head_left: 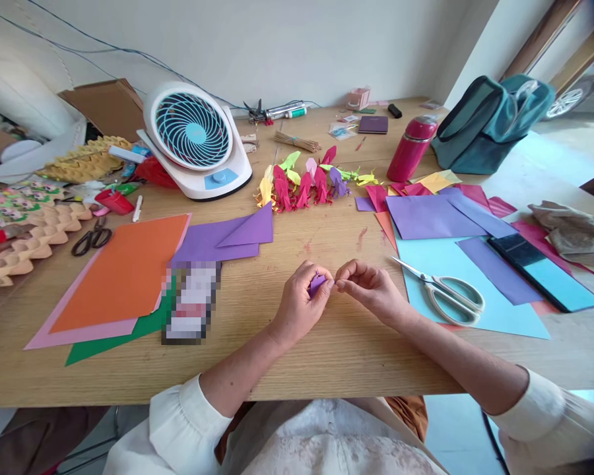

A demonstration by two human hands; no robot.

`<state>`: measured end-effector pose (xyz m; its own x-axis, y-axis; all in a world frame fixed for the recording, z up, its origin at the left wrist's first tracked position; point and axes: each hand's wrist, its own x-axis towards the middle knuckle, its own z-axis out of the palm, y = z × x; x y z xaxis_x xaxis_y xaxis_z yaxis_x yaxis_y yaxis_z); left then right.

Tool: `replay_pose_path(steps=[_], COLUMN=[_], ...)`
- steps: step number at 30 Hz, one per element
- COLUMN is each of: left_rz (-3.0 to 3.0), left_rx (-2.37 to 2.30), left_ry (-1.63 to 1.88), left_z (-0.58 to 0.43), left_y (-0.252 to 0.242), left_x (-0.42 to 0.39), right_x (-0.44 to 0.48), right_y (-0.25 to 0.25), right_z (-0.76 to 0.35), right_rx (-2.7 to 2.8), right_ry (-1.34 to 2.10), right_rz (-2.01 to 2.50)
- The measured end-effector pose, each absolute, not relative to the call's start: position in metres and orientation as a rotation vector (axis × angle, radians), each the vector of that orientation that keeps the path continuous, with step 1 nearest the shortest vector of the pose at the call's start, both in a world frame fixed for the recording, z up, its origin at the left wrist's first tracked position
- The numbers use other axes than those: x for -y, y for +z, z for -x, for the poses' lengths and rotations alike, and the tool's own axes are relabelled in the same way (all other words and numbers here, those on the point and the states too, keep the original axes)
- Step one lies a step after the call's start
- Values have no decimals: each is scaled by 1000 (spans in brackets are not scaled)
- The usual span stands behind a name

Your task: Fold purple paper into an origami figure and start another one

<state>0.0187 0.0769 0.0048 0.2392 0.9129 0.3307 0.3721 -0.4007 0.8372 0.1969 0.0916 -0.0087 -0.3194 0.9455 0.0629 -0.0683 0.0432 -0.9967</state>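
Note:
Between my two hands, over the front middle of the wooden table [277, 369], is a small folded piece of purple paper [317, 284]. My left hand [301, 297] is closed around it, hiding much of its shape. The fingers of my right hand [369, 290] are pinched at its right tip, close against my left fingertips. Beyond my hands lies a cluster of folded paper flowers [304, 188] in red, yellow, green, pink and purple. White-handled scissors [458, 300] rest to the right on a light blue sheet [509, 323].
Purple sheets [202, 243], an orange sheet [129, 270] and a blurred-out phone [191, 303] lie left. A fan [193, 132] stands behind them. Black-handled scissors [93, 237] sit far left. At right are a pink flask [412, 150], a teal bag [475, 132] and a dark phone [544, 274].

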Motion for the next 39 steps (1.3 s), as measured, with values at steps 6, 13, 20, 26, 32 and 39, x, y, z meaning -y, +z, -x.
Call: replay_pose_path(steps=[6,13,20,26,32,39], left_rz=[-1916,-1615,-1603,-1297,-1401,-1651], left_rx=[-1173,-1069,-1157,-1157,-1149,-1205], left_ry=[1109,1033,1054,1068,1056,1073], left_z=[-20,-25,-25,-26,-25,-23], left_y=[5,1,-3,-3,-3,3], left_x=[-77,-73,-75,-76,-76,-76], right_x=[-91,-88,-89,-92,-93,-91], right_y=[-7,-4,-5,-5,-8,-14], right_z=[-193,-194,-196,-199,-195,-193], right_rx=[1296,1283,1306,1272,1274,1324], right_ry=[1522,1555,1463,1502,1497,1475], right_rz=[895,828,801,845,810,796])
